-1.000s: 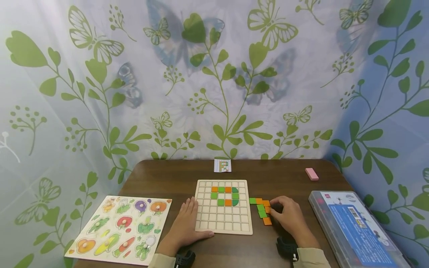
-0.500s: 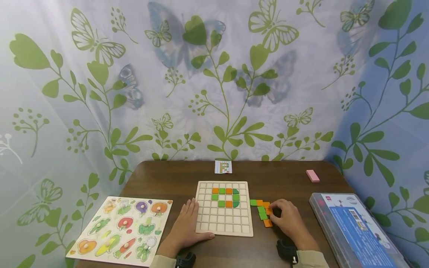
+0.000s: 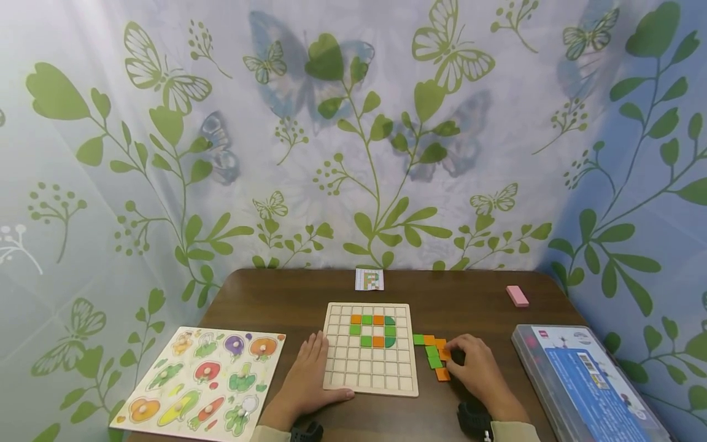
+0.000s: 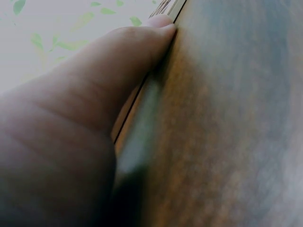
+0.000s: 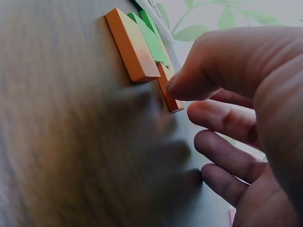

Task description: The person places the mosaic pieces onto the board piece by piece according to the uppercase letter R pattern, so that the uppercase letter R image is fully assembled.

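To my left, a cream rectangular board with vegetable pictures; to my right, a pink rectangular block beyond a clear plastic blue-labelled case; facing me, a pale leaf-printed curtain.

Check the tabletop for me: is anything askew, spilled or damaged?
I see no spill or damage. Only the loose green and orange tiles to the right of the wooden grid board look untidy: they lie in a staggered cluster, unlike the neat rows on the board. The right hand is at their edge.
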A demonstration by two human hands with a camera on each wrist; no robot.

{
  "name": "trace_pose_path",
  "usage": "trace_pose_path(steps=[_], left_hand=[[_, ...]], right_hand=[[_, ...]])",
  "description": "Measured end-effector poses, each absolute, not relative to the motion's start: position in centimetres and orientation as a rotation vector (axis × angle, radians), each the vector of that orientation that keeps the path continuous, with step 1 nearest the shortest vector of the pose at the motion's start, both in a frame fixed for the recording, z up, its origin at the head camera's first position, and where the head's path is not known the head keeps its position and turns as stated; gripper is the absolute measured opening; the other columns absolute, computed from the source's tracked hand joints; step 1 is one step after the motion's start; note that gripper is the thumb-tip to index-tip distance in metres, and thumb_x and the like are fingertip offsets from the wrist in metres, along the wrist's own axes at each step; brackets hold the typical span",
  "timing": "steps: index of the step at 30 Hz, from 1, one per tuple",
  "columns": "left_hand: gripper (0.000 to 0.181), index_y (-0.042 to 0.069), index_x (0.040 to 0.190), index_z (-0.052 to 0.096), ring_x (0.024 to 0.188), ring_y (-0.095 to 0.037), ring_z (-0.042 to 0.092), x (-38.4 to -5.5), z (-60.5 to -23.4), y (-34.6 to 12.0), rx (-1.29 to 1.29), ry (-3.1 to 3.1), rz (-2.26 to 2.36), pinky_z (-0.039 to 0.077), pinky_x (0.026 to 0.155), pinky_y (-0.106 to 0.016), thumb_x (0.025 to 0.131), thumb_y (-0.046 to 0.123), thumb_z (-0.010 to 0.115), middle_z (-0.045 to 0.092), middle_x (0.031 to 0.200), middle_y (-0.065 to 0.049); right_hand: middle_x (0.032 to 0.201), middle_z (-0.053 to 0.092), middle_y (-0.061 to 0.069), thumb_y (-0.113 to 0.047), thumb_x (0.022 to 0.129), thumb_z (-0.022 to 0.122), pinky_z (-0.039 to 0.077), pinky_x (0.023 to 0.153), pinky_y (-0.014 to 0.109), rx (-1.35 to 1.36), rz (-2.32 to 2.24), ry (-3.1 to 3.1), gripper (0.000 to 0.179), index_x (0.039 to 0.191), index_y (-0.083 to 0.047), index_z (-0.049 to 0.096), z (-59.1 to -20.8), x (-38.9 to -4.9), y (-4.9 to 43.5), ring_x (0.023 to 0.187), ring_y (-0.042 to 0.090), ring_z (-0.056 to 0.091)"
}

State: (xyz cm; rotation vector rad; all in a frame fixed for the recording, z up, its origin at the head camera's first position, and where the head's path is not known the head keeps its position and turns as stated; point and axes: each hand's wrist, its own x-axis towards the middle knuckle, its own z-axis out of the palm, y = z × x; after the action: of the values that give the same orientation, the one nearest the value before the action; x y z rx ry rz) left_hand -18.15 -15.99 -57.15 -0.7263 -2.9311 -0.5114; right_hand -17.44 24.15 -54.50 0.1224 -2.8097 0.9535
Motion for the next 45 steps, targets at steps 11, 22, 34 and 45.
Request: trace_pose_path(steps=[11, 22, 34, 45], left_hand=[[0.133, -0.012, 0.16, 0.029, 0.154, -0.045, 0.021, -18.18, -57.01, -15.95, -0.732, -2.929, -0.511, 0.019, 0.124, -0.054, 0.08, 0.09, 0.059, 0.023, 0.166, -0.031], [0.133, -0.014, 0.158, 0.032, 0.153, -0.047, 0.023, -18.03, -56.75, -15.92, -0.741, -2.91, -0.51, 0.02, 0.124, -0.056, 0.08, 0.09, 0.061, 0.025, 0.165, -0.033], [0.133, -0.015, 0.157, 0.032, 0.152, -0.048, 0.025, -18.15, -57.06, -15.91, -0.758, -2.865, -0.502, 0.023, 0.123, -0.056, 0.081, 0.09, 0.059, 0.027, 0.164, -0.034], [0.134, -0.014, 0.159, 0.029, 0.154, -0.045, 0.021, -18.26, -56.75, -15.88, -0.731, -2.93, -0.491, 0.02, 0.124, -0.055, 0.08, 0.09, 0.059, 0.024, 0.166, -0.032]], right_hand=[[0.107, 0.069, 0.008, -0.005, 0.078, 0.086, 0.048, 0.1, 0.064, 0.128, 0.95, -2.81, 0.02, 0.096, -0.008, 0.077, -54.49, -17.36, 24.19, 0.106, 0.037, 0.062], [0.107, 0.069, 0.008, -0.003, 0.078, 0.086, 0.047, 0.1, 0.065, 0.155, 0.953, -2.828, 0.02, 0.096, -0.008, 0.077, -54.3, -17.29, 24.08, 0.106, 0.038, 0.061], [0.1, 0.068, 0.0, -0.009, 0.084, 0.09, 0.05, 0.097, 0.06, 0.22, 0.932, -2.82, 0.015, 0.091, -0.013, 0.077, -54.63, -17.56, 24.18, 0.101, 0.032, 0.063], [0.096, 0.066, -0.001, -0.009, 0.083, 0.09, 0.055, 0.093, 0.056, 0.208, 0.915, -2.756, 0.015, 0.089, -0.012, 0.076, -54.51, -17.5, 24.03, 0.096, 0.027, 0.065]])
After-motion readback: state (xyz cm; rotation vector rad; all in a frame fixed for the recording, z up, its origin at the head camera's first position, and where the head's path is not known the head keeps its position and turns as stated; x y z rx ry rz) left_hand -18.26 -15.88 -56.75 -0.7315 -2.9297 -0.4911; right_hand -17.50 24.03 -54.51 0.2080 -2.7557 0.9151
